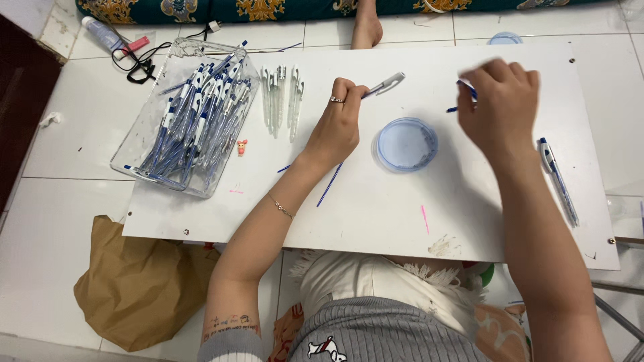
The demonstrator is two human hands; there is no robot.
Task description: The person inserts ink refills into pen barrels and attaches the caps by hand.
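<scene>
While my left hand (337, 124) grips a clear pen barrel (384, 85) with a silver tip over the white board (376, 208), its fingers are curled tight. My right hand (500, 107) pinches a small blue pen part (466, 90), blurred, above the round blue lid (406, 144).

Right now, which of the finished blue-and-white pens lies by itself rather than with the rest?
The pen at the board's right edge, beside the right hand's forearm. It lies alone on the white board; the others are piled in the clear tray at the left.

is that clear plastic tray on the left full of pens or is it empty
Full. The clear tray holds a dense heap of blue-and-white pens lying lengthwise, covering most of its floor, with some tips poking past its far rim.
</scene>
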